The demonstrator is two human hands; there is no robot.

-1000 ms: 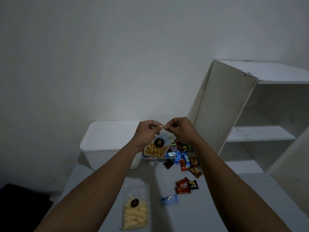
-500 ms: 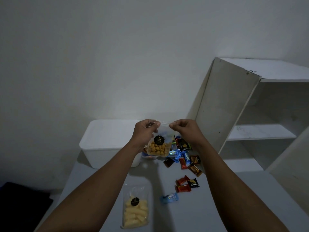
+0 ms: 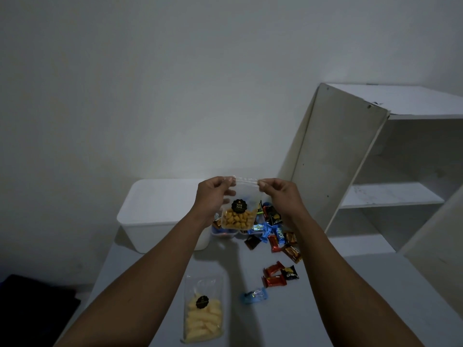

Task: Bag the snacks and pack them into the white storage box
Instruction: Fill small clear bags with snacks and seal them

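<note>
Aloft, clear bag (image 3: 246, 196), orange puffs (image 3: 238, 220) inside

Two bare forearms reach forward from the bottom corners of the view and draw closer toward the middle. The left hand (image 3: 213, 196) and right hand (image 3: 281, 197) are raised side by side, slightly apart, backs toward the camera. Each pinches a top corner of a clear bag (image 3: 240, 214) between thumb and curled fingers, so it hangs between them.
</note>
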